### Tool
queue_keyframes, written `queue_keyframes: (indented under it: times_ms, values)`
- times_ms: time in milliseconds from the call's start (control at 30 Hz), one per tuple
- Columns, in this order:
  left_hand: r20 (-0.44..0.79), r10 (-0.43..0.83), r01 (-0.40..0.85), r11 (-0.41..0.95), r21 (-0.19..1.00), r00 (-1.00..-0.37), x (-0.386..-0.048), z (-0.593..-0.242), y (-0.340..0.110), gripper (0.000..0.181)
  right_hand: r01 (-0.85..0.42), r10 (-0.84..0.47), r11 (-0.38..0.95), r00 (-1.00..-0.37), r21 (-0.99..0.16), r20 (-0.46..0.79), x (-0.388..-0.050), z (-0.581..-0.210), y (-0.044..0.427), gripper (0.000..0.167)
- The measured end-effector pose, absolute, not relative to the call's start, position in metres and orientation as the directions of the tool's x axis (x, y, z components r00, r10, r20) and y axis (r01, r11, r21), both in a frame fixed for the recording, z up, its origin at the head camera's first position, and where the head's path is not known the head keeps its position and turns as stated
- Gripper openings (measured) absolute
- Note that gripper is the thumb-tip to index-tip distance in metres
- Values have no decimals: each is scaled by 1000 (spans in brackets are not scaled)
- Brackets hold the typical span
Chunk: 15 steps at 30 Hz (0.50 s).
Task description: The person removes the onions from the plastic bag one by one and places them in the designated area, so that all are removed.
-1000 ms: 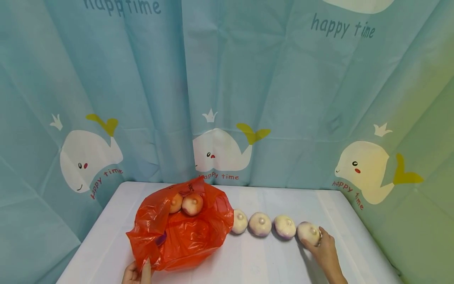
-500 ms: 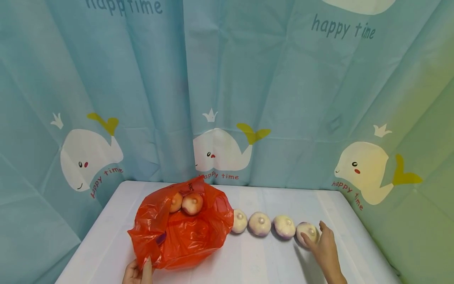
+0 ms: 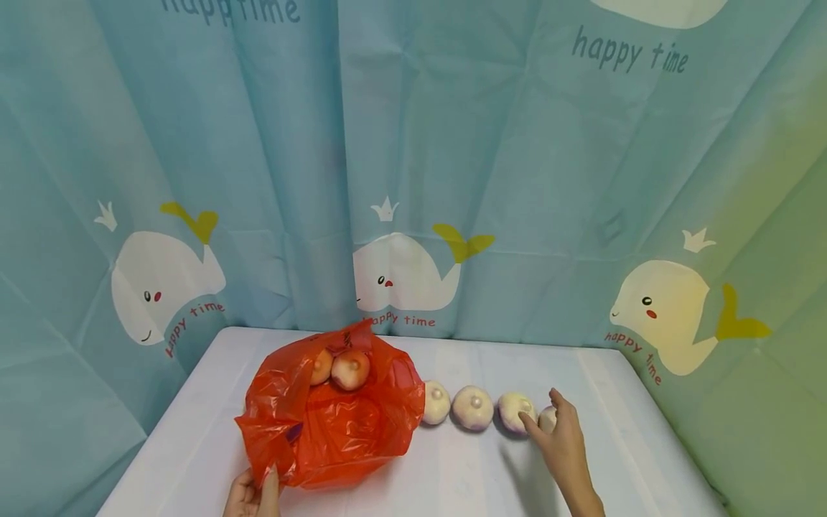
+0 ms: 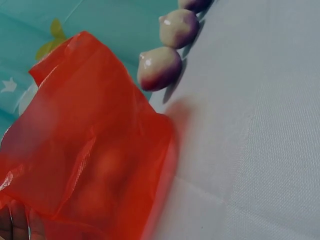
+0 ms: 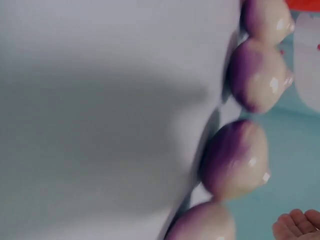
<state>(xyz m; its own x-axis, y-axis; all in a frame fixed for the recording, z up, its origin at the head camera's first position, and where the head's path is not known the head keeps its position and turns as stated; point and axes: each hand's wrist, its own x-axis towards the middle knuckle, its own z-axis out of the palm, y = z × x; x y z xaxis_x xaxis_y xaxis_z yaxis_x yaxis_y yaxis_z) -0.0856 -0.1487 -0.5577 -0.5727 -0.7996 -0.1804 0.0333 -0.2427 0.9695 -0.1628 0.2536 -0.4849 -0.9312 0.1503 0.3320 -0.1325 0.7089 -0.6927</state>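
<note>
A thin red plastic bag (image 3: 349, 431) lies with its mouth open on the left of the table. My left hand (image 3: 255, 495) pinches its near edge between thumb and fingers. Inside show two round bulbs (image 3: 350, 370), plus a small purple patch, unclear. To the right runs a row of white-and-purple bulbs with knobbed tops, perhaps onions or turnips: one beside the bag (image 3: 436, 402), then others. My right hand (image 3: 561, 445), thumb and fingers spread, hovers over the row's right end. It partly hides the last bulb (image 3: 548, 418); its thumb overlaps the bulb (image 3: 512, 411) before it.
A white table (image 3: 465, 477) carries everything. Behind it and at both sides hangs a blue-green curtain (image 3: 549, 179) printed with whales. In the right wrist view the row of bulbs (image 5: 235, 160) runs along the right, with fingertips (image 5: 287, 226) at the lower corner.
My right hand has let go of the rightmost bulb, spread its fingers and moved left toward the neighbouring bulb. The left hand keeps its pinch on the bag, nearly still.
</note>
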Motion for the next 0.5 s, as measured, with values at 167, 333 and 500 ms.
queue_keyframes:
  times_ms: [167,333,500]
  values:
    - [-183,-803,1,-223,975,-567,-91,-573,-153,16,-189,122,675,-925,-713,361,-164,-483,230,73]
    - [-170,-796,1,-209,978,-582,-98,-597,-161,23,-181,116,619,-941,-764,317,-162,-476,211,73]
    - [-154,-796,-8,-184,983,-585,-93,-584,-158,20,-261,79,605,-921,-752,382,-161,-469,198,70]
